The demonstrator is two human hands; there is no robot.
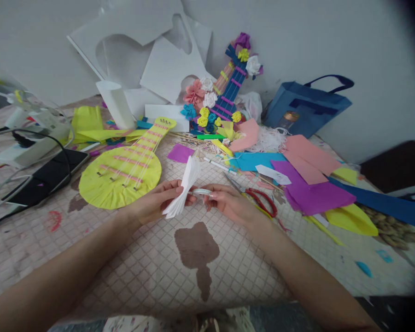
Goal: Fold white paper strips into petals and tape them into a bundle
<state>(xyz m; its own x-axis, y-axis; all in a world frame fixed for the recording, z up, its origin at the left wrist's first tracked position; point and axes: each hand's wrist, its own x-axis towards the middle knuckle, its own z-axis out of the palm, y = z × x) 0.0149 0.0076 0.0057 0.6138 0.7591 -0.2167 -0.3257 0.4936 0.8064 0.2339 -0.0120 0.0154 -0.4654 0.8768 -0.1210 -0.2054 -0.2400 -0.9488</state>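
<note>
Over the middle of the table, my left hand [156, 199] pinches a bunch of pleated white paper [187, 182], narrow at the grip and fanning out above and below. Close beside it, my right hand [230, 201] has its fingers closed on a small whitish ring that looks like a roll of tape [201, 191]. The left fingertips reach up to the ring's near side; whether they touch it I cannot tell. Just right of my right hand lie red-handled scissors [265, 203], partly covered by that hand. A yellow toy lute of paper [131, 173] lies to the left.
A decorated blue toy guitar [230, 94] with paper flowers leans at the wall near white board cutouts [159, 69]. Purple paper [311, 189] and other coloured sheets spread rightward below a blue bag [304, 108]. A power strip [31, 150] and a black phone [51, 175] lie left.
</note>
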